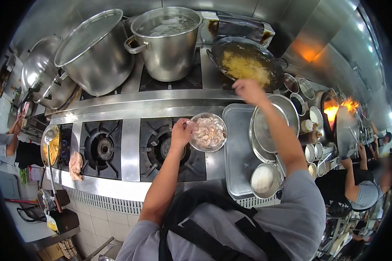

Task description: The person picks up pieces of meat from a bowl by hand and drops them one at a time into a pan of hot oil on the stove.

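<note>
My left hand (181,132) grips the near-left rim of a round metal bowl (212,150) above the front burner. Floured, pale pieces that look like raw meat (209,132) fill the bowl. At the near edge of a black wok (272,69) is my right hand (249,90), its fingers curled together; whatever they hold is hidden. Yellow, foaming oil with frying food (241,65) covers the wok's middle.
A tall pot of bubbling liquid (172,54) and a lidded stockpot (96,54) stand behind. Right of the bowl is a metal tray (237,148) with strainers (270,122) and a pan (265,180). Flames (333,113) rise at a co-worker's wok. A folded cloth (76,165) lies left.
</note>
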`<state>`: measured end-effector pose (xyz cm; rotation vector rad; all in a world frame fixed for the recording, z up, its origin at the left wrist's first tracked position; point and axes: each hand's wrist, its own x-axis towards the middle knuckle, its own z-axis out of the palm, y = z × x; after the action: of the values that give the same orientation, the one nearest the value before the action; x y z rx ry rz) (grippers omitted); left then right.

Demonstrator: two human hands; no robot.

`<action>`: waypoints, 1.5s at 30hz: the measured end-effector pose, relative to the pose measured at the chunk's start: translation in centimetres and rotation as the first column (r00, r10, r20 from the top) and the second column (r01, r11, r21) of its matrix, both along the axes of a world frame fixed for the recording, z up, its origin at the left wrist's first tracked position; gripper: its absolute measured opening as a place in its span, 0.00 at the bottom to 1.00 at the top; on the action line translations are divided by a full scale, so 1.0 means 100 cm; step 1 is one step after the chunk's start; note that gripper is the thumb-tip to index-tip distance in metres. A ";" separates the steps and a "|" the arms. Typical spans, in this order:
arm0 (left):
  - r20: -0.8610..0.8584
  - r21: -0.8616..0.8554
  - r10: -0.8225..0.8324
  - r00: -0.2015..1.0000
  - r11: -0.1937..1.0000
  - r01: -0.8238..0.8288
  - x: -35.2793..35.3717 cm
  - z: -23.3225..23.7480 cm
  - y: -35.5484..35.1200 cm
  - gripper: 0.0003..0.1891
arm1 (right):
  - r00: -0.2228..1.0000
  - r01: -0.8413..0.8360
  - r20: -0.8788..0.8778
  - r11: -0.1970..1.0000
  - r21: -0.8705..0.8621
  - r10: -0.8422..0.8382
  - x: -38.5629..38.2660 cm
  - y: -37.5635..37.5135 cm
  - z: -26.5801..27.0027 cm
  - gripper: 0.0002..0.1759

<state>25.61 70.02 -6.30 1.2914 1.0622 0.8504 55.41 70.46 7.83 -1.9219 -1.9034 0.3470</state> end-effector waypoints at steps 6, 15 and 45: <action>-0.006 0.067 0.059 0.998 0.996 -0.059 -0.007 -0.024 0.002 0.06 | 0.896 -0.269 0.217 0.862 -0.430 0.388 -0.148 -0.059 -0.059 0.20; -0.021 0.015 -0.020 1.000 1.000 0.020 -0.008 -0.013 -0.012 0.07 | 0.900 -0.253 0.320 0.952 -0.170 0.296 -0.129 -0.057 -0.091 0.23; 0.233 -0.038 -0.163 0.959 0.983 0.177 0.031 -0.001 -0.014 0.14 | 0.569 -0.157 -0.789 0.911 -0.382 -0.233 -0.088 -0.066 -0.065 0.07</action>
<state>28.66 68.66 -6.40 1.1849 0.7759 0.8095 46.59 63.83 1.29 -1.5373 -1.1670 1.4644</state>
